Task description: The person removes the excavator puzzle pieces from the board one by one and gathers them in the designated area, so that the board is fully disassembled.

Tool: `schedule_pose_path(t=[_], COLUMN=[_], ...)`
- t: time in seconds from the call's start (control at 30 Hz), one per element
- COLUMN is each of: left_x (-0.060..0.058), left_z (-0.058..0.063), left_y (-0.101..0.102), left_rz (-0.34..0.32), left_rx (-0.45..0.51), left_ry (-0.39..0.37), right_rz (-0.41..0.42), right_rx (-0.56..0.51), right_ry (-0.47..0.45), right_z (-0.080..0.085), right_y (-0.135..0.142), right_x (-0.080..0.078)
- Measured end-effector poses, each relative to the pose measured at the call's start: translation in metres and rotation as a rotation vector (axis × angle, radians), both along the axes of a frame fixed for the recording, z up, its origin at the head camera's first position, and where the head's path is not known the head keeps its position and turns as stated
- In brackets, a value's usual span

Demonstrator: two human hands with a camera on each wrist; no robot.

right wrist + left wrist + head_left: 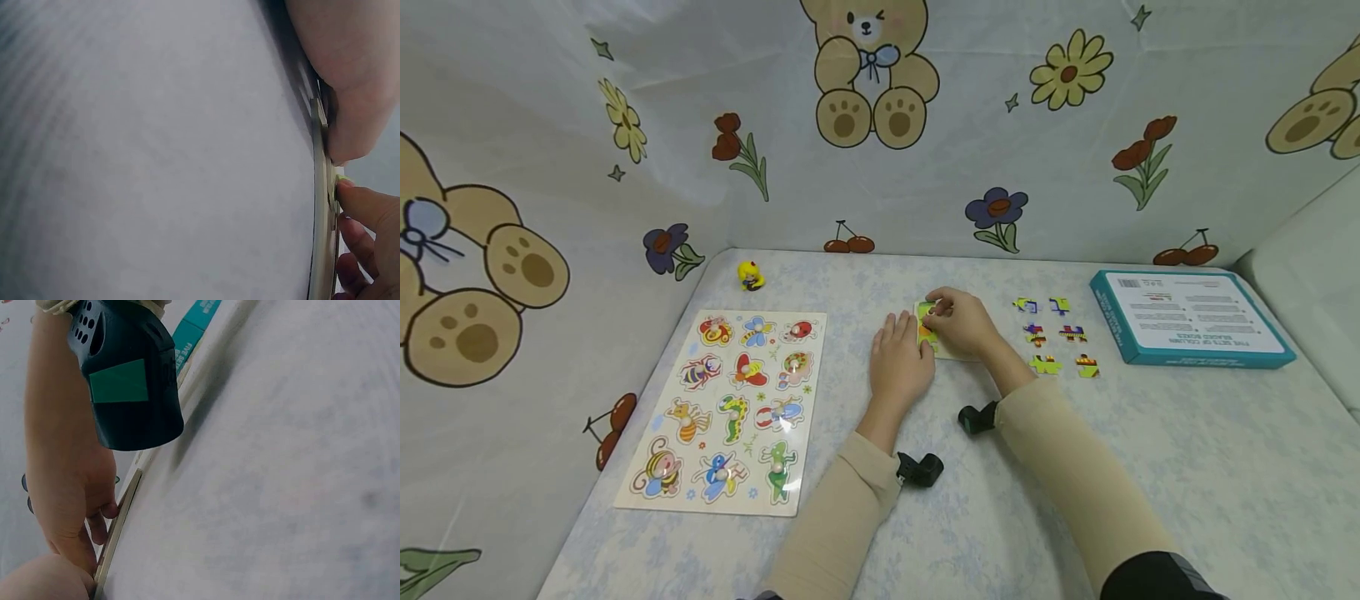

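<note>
A small puzzle board (925, 335) with a green and yellow picture lies on the table, mostly covered by the two hands. My left hand (901, 367) rests along its left side with the fingers straight and pointing away. Over the board, my right hand (966, 323) has its thumb and fingers bent together. The right wrist view shows its fingertips pinching a thin yellow-green puzzle piece (342, 179) right at the board's surface. Several loose jigsaw pieces (1045, 364) in yellow, green and red lie in pairs to the right of the board.
A wooden knob-puzzle board (730, 500) with insect figures covers the left part of the table. Behind it stands a small yellow-haired figurine (750, 275). A teal box (1202, 321) lies at the back right. A printed cloth (925, 192) hangs behind the table.
</note>
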State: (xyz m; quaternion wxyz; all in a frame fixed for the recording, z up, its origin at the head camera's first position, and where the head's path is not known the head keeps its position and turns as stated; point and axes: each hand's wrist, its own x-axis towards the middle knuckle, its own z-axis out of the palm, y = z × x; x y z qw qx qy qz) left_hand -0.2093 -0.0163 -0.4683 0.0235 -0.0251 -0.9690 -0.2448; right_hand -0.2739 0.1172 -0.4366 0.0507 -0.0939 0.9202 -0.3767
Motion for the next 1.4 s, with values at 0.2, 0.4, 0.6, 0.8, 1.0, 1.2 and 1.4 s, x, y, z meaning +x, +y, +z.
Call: schedule_pose_path(t=[0.2, 0.4, 0.6, 0.8, 1.0, 1.2, 1.4], left_x=[0.001, 0.001, 0.001, 0.002, 0.002, 0.002, 0.003], left_z=[0.001, 0.0, 0.001, 0.001, 0.0, 0.0, 0.001], left_y=[0.0, 0.003, 0.003, 0.002, 0.002, 0.002, 0.002], left_rz=[0.006, 0.019, 0.023, 0.015, 0.016, 0.02, 0.021], left_rx=[0.004, 0.008, 0.019, 0.024, 0.027, 0.025, 0.038], left_ry=[0.005, 0.014, 0.004, -0.002, -0.004, -0.012, -0.01], right_rz=[0.007, -0.091, -0.191, -0.198, -0.204, -0.184, -0.183], right_rx=[-0.015, -0.046, 0.04, 0.144, 0.261, 0.375, 0.385], right_ry=[-0.015, -0.046, -0.07, -0.079, -0.046, 0.013, 0.058], right_z=[0.002, 0.008, 0.011, 0.013, 0.011, 0.011, 0.012], right_y=[0.003, 0.028, 0.067, 0.088, 0.091, 0.09, 0.086], right_x=[-0.001, -0.01, -0.019, -0.017, -0.017, -0.016, -0.013])
